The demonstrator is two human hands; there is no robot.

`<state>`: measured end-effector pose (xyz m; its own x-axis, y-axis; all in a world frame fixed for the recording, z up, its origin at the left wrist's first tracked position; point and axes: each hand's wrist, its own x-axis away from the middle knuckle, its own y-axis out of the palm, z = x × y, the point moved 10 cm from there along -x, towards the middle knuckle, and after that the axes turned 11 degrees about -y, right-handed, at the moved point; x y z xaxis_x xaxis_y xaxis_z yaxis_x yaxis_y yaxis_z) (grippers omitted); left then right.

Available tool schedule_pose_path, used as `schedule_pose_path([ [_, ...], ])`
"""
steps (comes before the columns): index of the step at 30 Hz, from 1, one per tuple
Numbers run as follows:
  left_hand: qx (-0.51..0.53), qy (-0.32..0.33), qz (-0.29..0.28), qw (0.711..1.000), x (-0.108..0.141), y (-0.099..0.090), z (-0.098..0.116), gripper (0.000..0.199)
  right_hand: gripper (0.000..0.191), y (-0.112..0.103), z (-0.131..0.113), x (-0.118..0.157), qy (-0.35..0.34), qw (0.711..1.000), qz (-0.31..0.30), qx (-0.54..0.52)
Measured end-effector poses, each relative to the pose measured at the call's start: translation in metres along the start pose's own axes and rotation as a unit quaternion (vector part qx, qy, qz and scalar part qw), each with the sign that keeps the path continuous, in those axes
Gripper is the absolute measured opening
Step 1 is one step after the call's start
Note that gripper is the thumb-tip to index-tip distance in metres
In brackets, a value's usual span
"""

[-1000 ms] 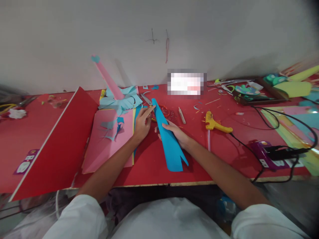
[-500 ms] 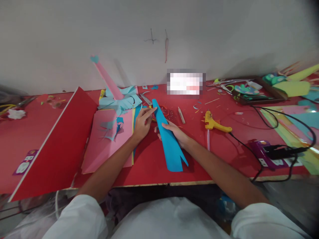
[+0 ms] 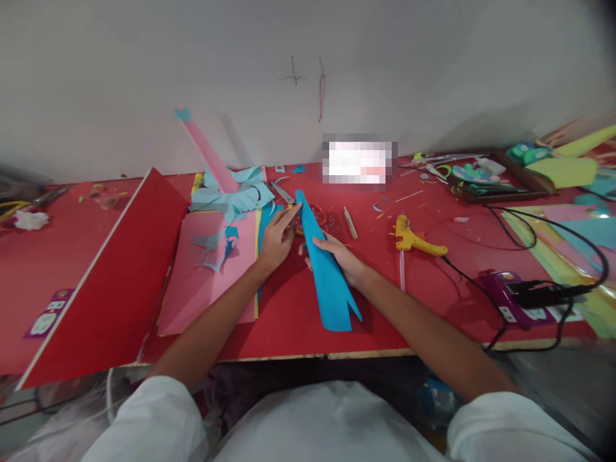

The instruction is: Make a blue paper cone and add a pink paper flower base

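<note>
I have the right hand [image 3: 344, 256] around a long blue paper [image 3: 327, 279], its thumb on the near face and its other fingers curled behind, pinching the sheet between them. The paper is held over the middle of the tabletop [image 3: 289, 314], curved into a taper, narrow end pointing away and the wide, notched end nearest me. I see the left hand [image 3: 276, 240] at the narrow end, its index finger stretched out to the edge; I can't tell whether its fingers grip there. To the left I have pink sheets [image 3: 206, 308] with blue scraps [image 3: 219, 247] on top, and a pink cone [image 3: 209, 154] behind. Right of the paper lie a thin white tool [image 3: 351, 223] and a yellow glue gun [image 3: 409, 239]
</note>
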<state>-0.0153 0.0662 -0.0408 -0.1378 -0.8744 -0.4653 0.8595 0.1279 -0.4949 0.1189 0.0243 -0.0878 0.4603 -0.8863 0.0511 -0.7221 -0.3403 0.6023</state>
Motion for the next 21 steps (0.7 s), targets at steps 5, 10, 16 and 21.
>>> schedule_pose_path([
  [5,-0.004,0.022,0.003,1.0,-0.0004,-0.0004,0.0038,0.051,0.056,-0.0007,0.0014,0.0001,-0.001,1.0,-0.002,-0.002],
  [10,-0.01,0.016,-0.005,1.0,-0.0011,0.0001,0.0021,0.049,0.056,0.0003,0.0005,-0.0001,-0.003,1.0,-0.006,-0.003],
  [16,-0.024,0.012,-0.022,0.999,-0.0015,0.0015,0.002,0.05,0.051,0.0006,0.0017,-0.0002,-0.001,1.0,-0.008,-0.003],
  [21,-0.012,0.01,-0.029,0.999,-0.0015,0.0023,0.0025,0.051,0.055,-0.0011,0.0032,0.0003,0.001,1.0,-0.004,-0.005],
])
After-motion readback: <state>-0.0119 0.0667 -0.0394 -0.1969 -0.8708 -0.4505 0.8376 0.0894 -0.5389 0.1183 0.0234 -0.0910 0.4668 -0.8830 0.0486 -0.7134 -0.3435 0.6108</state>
